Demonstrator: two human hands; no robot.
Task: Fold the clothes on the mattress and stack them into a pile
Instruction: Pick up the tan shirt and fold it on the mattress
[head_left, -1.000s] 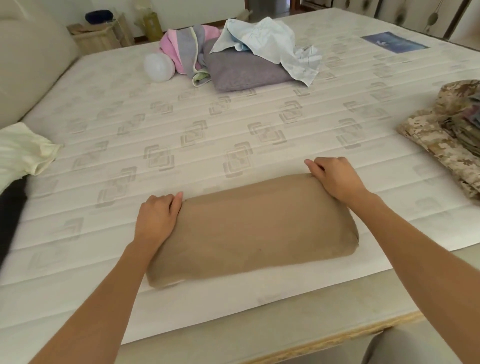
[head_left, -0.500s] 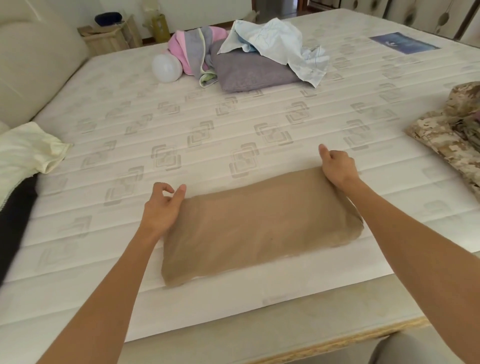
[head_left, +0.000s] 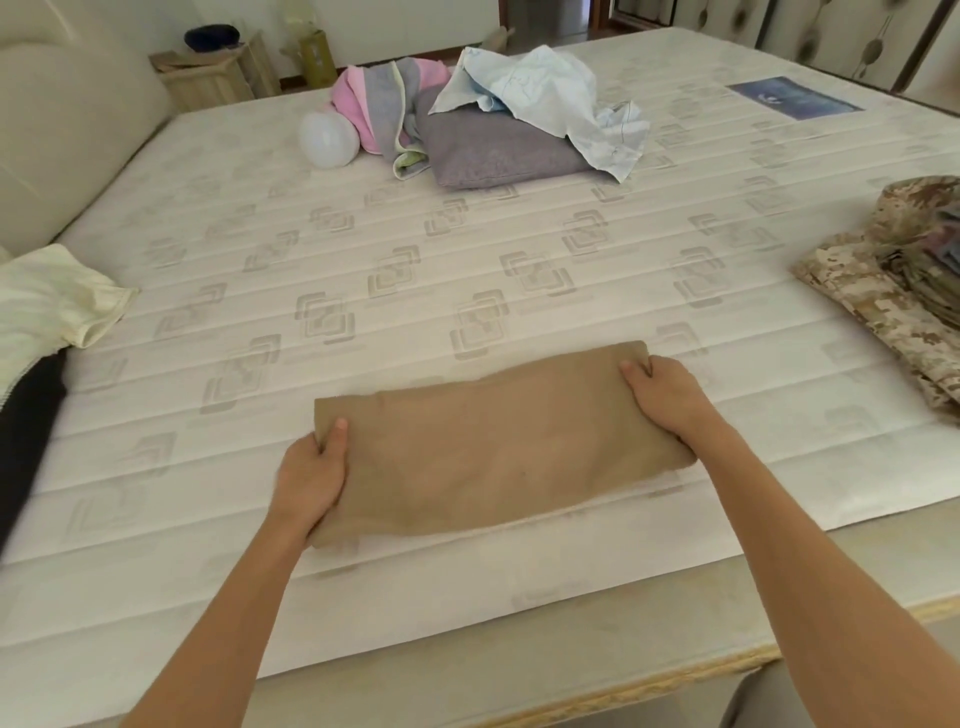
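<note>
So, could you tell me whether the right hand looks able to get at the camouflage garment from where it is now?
Probably yes: bare mattress lies between the right hand and the camouflage garment, but it grips the tan folded cloth and must let go first.

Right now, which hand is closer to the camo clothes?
Right. The right hand grips the tan cloth's end nearest the camo clothes; the left hand grips the opposite end, farther away.
</note>
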